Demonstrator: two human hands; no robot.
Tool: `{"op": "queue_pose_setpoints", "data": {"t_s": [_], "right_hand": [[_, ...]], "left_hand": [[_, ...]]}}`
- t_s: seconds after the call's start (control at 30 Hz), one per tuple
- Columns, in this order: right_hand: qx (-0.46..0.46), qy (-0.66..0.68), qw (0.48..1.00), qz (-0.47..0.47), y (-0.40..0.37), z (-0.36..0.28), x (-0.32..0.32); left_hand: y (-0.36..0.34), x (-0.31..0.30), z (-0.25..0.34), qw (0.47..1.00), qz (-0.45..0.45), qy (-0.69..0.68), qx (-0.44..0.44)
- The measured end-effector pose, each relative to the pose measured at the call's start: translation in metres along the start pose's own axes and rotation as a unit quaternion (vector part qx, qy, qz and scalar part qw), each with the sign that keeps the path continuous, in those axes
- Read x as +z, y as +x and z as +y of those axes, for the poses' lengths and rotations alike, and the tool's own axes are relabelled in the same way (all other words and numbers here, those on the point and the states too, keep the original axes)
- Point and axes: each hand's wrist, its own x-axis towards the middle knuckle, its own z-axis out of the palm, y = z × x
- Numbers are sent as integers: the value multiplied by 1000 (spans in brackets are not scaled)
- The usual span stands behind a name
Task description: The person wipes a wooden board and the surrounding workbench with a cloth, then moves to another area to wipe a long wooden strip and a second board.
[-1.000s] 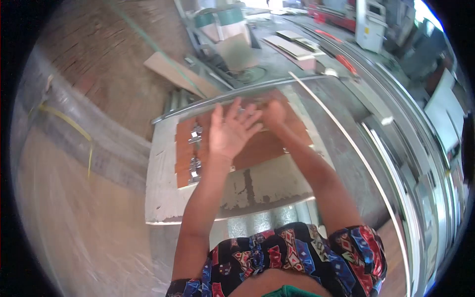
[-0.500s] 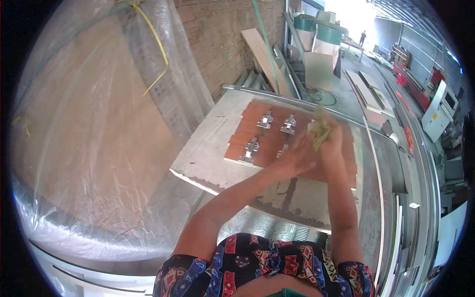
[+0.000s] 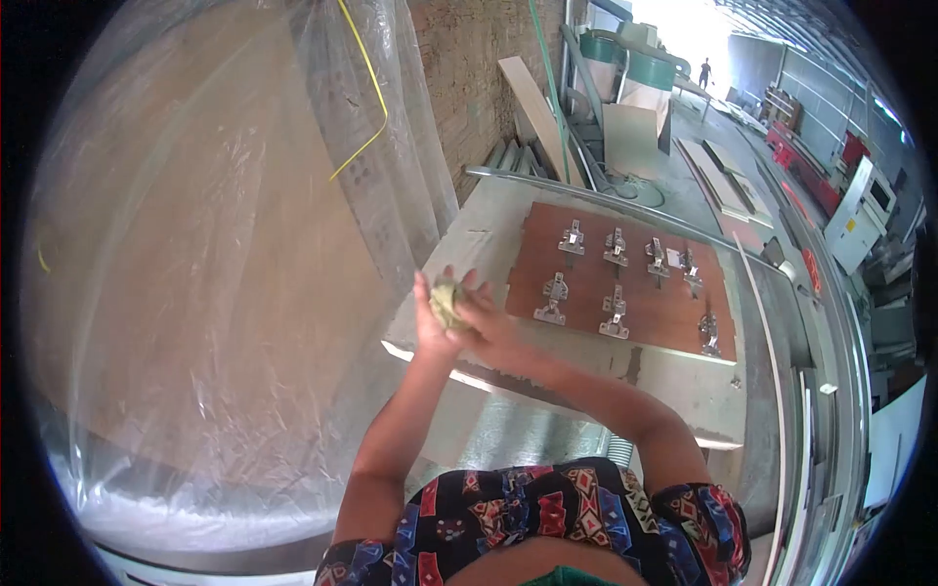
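A crumpled yellow-green cloth [image 3: 446, 305] is held between my two hands, over the left corner of the worktable [image 3: 469, 230]. My left hand [image 3: 428, 327] cups it from the left with fingers pointing up. From the right, my right hand [image 3: 489, 330] presses on it, fingers bent around it. To the right of my hands lie reddish-brown boards [image 3: 586, 283] with pale edges. Several metal hinges stand on them in two rows, among them one at the front left [image 3: 552, 298] and one at the front right [image 3: 709, 334].
Plastic sheeting [image 3: 215, 244] covers a large stack at the left. A metal pipe [image 3: 586, 195] runs along the table's far edge. Long panels [image 3: 723, 181] lie on the floor beyond. A person [image 3: 704, 73] stands far off near the bright opening.
Both hands and the cloth have moved left, from above the boards to the table's left corner. More hinges are now uncovered. The view has shifted slightly left.
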Motion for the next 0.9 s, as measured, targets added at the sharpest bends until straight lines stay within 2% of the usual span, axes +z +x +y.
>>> {"op": "queue_pose_setpoints", "data": {"t_s": [0.03,0.07,0.17,0.2,0.27,0.3,0.33,0.37,0.4,0.43,0.5,0.53,0.57,0.6,0.63,0.67,0.7,0.73,0.77,0.8,0.87,0.9], "right_hand": [[18,60,996,-64,1,3,13],[38,117,984,-126,1,6,24],[-16,136,984,-112,3,8,47],[-78,121,987,-69,7,8,50],[-62,72,987,-131,15,27,54],[-56,73,987,-129,19,36,52],[58,125,978,-155,25,48,47],[166,175,954,-180,36,62,40],[242,231,927,-170,51,72,27],[314,286,891,-160,67,85,12],[322,294,899,-53,95,142,12],[354,285,890,-34,108,166,0],[341,323,882,34,118,200,2],[336,351,871,79,128,230,-4],[365,353,853,117,141,263,-6],[359,276,882,130,149,295,-10],[337,103,926,134,154,362,2],[351,88,922,141,160,383,-3],[318,-9,935,156,166,401,-3],[333,-43,923,189,170,398,-7],[355,-75,913,185,178,403,-6],[359,-138,911,149,179,413,-3]], "left_hand": [[-7,-13,11,1000,19,11,14],[-12,-24,22,999,34,6,-7],[-35,-23,56,996,69,16,-59],[-45,-21,67,998,35,15,-52],[-53,-31,90,998,3,16,-53],[-56,-41,101,993,19,112,35],[-61,-51,109,970,34,205,126],[-64,-72,110,970,37,203,127],[-64,-106,105,906,111,364,186],[-64,-137,99,805,183,512,237],[-74,-178,72,834,277,451,158],[-76,-197,60,867,269,403,115],[-75,-207,52,895,260,355,72],[-75,-191,45,916,232,325,46],[-70,-174,39,916,254,308,31],[-68,-171,36,923,234,303,47],[-64,-171,36,917,258,302,41],[-63,-173,36,910,284,300,34],[-61,-177,37,905,294,305,39],[-60,-184,38,910,285,297,41],[-56,-191,39,913,281,295,42],[-54,-191,40,922,259,285,36]]}}
